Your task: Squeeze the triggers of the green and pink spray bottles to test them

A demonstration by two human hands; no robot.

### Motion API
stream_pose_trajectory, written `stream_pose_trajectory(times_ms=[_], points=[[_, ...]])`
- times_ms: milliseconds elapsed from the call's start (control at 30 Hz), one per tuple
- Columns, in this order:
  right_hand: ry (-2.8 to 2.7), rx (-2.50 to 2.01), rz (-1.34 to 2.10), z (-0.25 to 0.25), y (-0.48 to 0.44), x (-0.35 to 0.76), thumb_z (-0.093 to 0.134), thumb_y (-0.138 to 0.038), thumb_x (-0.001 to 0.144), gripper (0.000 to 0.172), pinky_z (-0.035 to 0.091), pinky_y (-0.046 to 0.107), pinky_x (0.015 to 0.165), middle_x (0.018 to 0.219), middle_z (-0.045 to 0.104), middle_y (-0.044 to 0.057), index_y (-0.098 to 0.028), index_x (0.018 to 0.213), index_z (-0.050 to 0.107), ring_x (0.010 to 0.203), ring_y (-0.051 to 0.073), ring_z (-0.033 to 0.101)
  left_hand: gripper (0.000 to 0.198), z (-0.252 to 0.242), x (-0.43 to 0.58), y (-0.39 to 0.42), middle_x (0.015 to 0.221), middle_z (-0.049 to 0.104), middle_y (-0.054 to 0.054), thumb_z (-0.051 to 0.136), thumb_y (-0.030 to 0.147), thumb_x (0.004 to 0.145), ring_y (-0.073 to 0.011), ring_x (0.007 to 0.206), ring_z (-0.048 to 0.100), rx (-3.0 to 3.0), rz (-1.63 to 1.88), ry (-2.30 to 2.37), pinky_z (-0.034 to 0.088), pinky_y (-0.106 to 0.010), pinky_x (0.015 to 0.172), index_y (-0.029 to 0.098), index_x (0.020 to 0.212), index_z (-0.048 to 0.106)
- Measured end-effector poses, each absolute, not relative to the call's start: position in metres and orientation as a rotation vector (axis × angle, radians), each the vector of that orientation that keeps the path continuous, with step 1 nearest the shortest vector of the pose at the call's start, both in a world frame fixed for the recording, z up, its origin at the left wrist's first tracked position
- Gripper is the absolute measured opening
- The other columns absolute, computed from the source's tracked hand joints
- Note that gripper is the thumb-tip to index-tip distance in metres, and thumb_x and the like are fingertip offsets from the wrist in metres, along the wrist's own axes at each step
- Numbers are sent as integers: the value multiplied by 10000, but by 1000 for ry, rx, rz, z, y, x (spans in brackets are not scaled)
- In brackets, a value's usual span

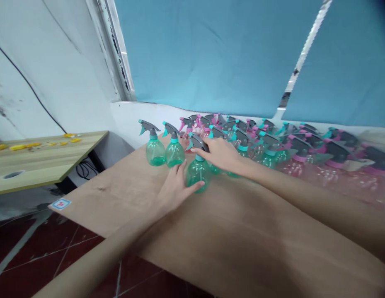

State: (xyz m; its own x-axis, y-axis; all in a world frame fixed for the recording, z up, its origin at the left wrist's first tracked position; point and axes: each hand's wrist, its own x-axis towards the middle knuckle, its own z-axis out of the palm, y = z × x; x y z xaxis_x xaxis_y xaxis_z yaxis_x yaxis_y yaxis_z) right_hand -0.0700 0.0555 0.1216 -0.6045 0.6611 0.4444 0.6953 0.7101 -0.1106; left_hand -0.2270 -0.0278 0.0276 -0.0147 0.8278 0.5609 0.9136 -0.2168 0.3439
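A green spray bottle (197, 174) with a grey and teal trigger head stands upright on the brown tabletop (127, 182). Around the left side of its body, my left hand (176, 186) is wrapped, thumb across the front. From the right, my right hand (221, 153) grips the bottle's head and neck, with some fingers hidden behind it. Just beyond and to the left are two more green spray bottles, one farther left (155, 151) and one nearer (175, 153), both upright with their nozzles pointing left.
Several pink spray bottles (299, 165) and green ones crowd the right and back of the table, some partly behind my right arm. A sticker (61, 203) marks the table's left corner. Farther left, a wooden desk (39, 161) carries yellow pieces (20, 147). Blue sheeting (211, 58) covers the window.
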Motion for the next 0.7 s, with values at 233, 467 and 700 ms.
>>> stream_pose_trajectory(times_ms=[233,467,700], points=[[-2446,-927,60,113,15,12,388,-583,800,412,322,281,505,636,554,22,-189,776,507,564,160,505,717,24,-147,-58,1288,414,-100,591,491,774,-274,1186,396,-2449,-1336,-1939,326,-444,966,226,1335,231],[-2255,-835,446,85,0,105,580,-542,704,478,444,326,646,889,587,38,-206,1031,487,754,179,555,660,20,-67,-57,1212,464,-98,629,463,752,-298,1148,429,-2762,-1361,-1757,361,-481,926,234,1287,317],[-1927,-996,628,64,-5,171,628,-466,695,558,478,366,693,865,556,15,-251,1141,370,789,191,566,713,9,6,-27,1233,441,-101,669,451,722,-294,1154,415,-3067,-1363,-1466,365,-468,930,228,1288,297]])
